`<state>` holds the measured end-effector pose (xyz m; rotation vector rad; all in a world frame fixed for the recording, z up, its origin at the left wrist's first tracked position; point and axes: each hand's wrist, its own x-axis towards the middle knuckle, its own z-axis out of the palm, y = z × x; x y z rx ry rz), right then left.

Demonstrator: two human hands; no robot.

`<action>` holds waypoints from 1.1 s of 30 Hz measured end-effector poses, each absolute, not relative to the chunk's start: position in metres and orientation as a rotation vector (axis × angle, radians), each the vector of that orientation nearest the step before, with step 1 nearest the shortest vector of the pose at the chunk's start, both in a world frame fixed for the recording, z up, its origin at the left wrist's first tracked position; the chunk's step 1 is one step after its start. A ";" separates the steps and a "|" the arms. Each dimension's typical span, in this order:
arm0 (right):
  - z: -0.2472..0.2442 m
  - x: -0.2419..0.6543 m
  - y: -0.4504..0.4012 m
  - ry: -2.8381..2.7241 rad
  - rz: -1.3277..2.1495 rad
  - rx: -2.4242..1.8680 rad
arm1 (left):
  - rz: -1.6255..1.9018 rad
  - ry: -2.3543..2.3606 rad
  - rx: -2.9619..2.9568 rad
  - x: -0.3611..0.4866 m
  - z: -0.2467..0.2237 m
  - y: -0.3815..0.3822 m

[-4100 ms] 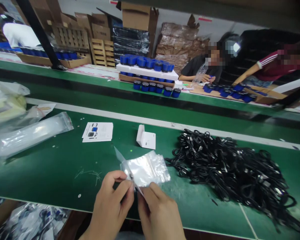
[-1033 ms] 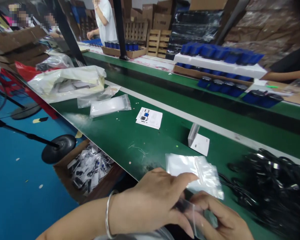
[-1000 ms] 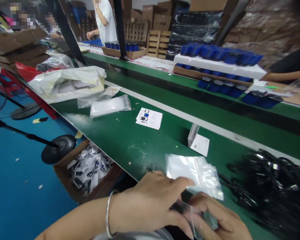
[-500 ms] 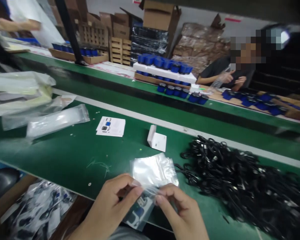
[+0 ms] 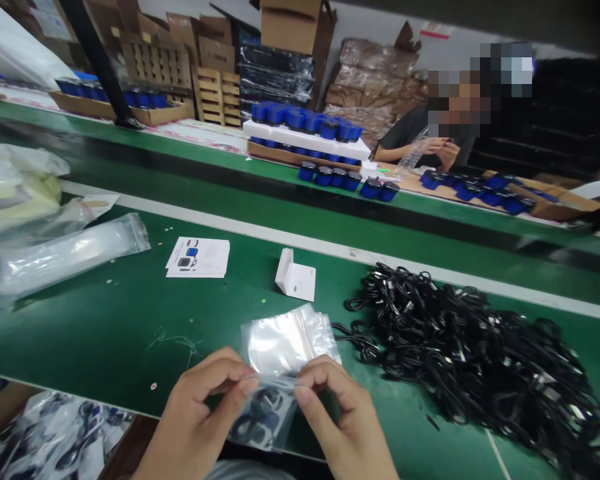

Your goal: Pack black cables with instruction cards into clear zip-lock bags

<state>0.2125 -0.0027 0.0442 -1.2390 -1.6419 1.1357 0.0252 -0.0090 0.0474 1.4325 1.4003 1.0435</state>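
"Currently, how is the filled bag (image 5: 265, 421) held?"

"Between left hand (image 5: 197, 408) and right hand (image 5: 346, 415), equally near, its far edge running left to right, pinched by closed fingertips; just beyond, clear bags (image 5: 279, 343) are piled."

Just the one cam here, up on your head, facing forward and down across the green desk (image 5: 95, 327), your hands (image 5: 270, 407) pretty close.

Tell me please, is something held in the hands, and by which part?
A filled clear zip bag is pinched at its top edge, the left fingers near one end, the right fingers near the other.
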 end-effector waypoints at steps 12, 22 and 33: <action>0.001 0.159 -0.028 -1.311 0.952 -1.320 | 1.282 1.629 1.182 0.067 0.026 -0.023; -0.003 0.163 -0.033 -1.346 0.846 -1.370 | 1.296 1.498 1.315 0.063 0.020 -0.026; 0.028 0.188 -0.015 -1.295 1.196 -1.171 | 0.825 1.193 1.296 0.032 0.051 -0.009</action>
